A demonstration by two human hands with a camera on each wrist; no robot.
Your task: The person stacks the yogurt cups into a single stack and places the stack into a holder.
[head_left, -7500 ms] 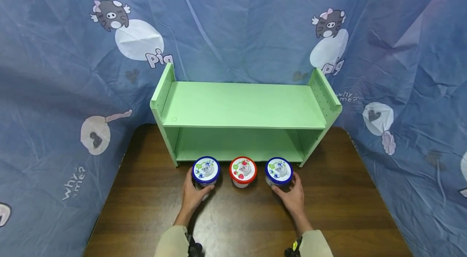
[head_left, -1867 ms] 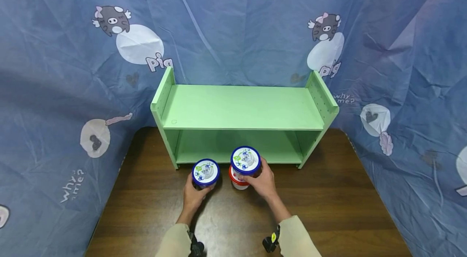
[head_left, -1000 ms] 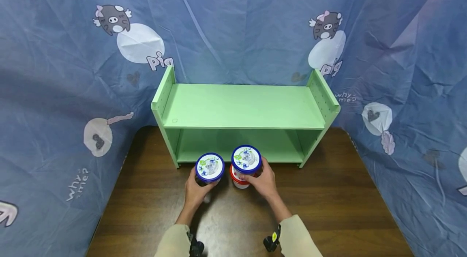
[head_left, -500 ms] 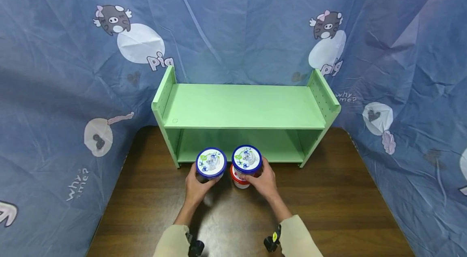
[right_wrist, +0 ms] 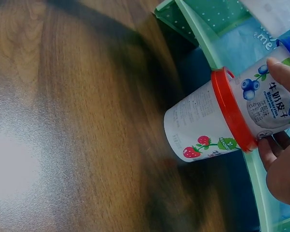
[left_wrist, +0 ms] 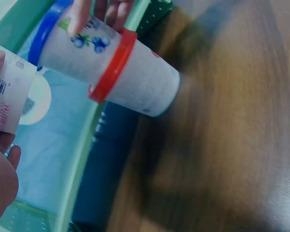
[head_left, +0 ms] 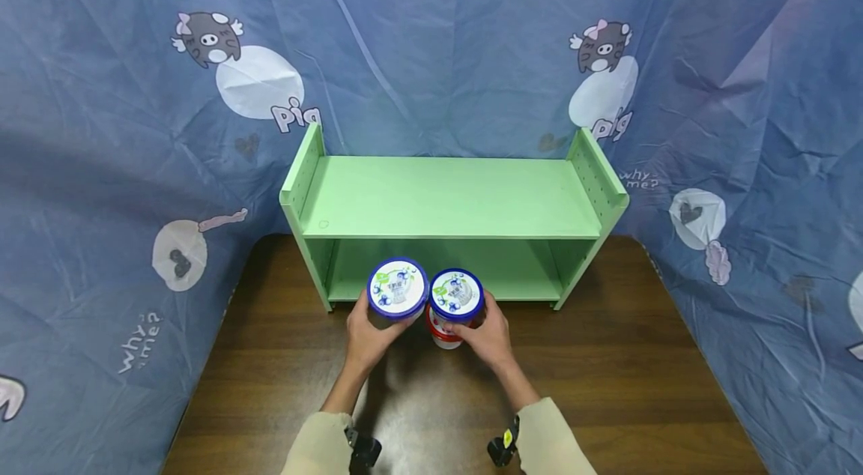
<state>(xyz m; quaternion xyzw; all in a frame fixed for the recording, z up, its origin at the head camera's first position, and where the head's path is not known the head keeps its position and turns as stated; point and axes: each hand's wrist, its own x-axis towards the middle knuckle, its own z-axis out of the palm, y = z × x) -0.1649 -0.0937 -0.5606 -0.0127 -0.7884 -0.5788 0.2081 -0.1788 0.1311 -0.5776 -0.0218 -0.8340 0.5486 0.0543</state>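
Observation:
My left hand (head_left: 367, 340) grips a blue-lidded tub (head_left: 398, 288) and holds it up off the table; its white side with a barcode shows in the left wrist view. With thumb and fingers around its side, my right hand (head_left: 492, 336) holds a second blue-lidded tub (head_left: 456, 295), printed with blueberries. That tub stands upright on top of a red-lidded tub (right_wrist: 202, 125) with strawberries on it, which sits on the table. From above, the upper tub hides most of the red lid. The left tub's lid is right beside the right one's in the head view.
Behind the tubs stands a pale green two-tier shelf (head_left: 448, 194) with raised side panels. The brown wooden table (head_left: 607, 385) extends toward me and to both sides. A blue printed curtain (head_left: 431, 33) hangs around the back and sides.
My right hand brought its tub left onto the red-lidded one and has since stayed there. My left hand lifted its tub from the table and moved it up and right toward the stack.

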